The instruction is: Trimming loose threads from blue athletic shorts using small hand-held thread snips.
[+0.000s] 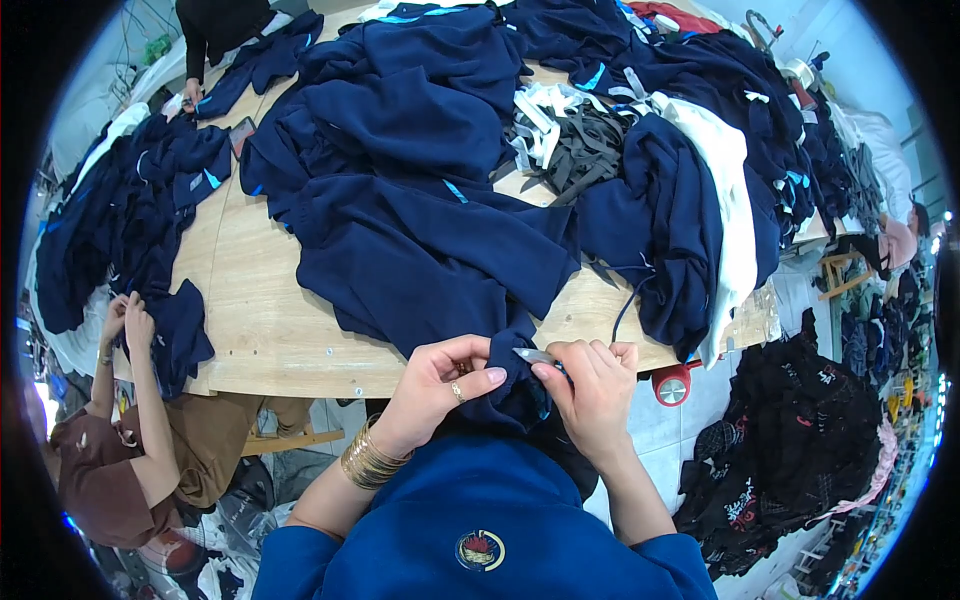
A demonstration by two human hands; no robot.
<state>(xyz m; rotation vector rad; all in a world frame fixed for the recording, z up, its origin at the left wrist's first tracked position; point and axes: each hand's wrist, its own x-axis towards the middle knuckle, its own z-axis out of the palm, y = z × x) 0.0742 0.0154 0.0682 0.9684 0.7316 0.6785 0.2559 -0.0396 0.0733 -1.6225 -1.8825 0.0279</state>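
At the table's near edge, my left hand is closed on the edge of a navy garment, its thumb and fingers pinching the cloth. Gold bangles circle that wrist. A pair of thread snips is gripped in my right hand, the metal blades pointing left onto the gathered cloth beside my left fingers. Part of the garment hangs over the edge toward my lap, while the rest spreads back across the table. My right fingers hide most of the snips' handle.
More navy garments are heaped on the wooden table. Grey and white strips lie behind a navy and white pile. A co-worker's hands handle cloth at left; another person stands far left. Dark clothes are piled at lower right, near a red round object.
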